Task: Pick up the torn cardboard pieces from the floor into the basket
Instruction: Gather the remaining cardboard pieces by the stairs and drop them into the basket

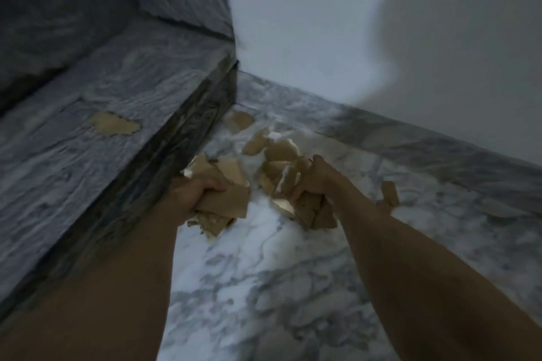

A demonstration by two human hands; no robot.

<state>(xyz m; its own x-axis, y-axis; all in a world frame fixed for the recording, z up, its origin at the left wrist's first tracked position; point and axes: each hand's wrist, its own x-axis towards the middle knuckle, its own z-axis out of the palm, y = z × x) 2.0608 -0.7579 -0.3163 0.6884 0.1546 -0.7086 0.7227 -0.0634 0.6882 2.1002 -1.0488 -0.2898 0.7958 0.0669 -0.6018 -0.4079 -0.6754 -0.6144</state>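
While both arms reach forward over the marble floor, each hand is closed round a bunch of torn cardboard; the left hand curls its fingers over a left bunch close beside the step's dark riser; the right hand grips a right bunch just right of it. Loose scraps lie on the floor beyond the hands, toward the far wall; one piece lies right of the right wrist; another piece rests on the step at the left. The picture is blurred; no basket shows in it.
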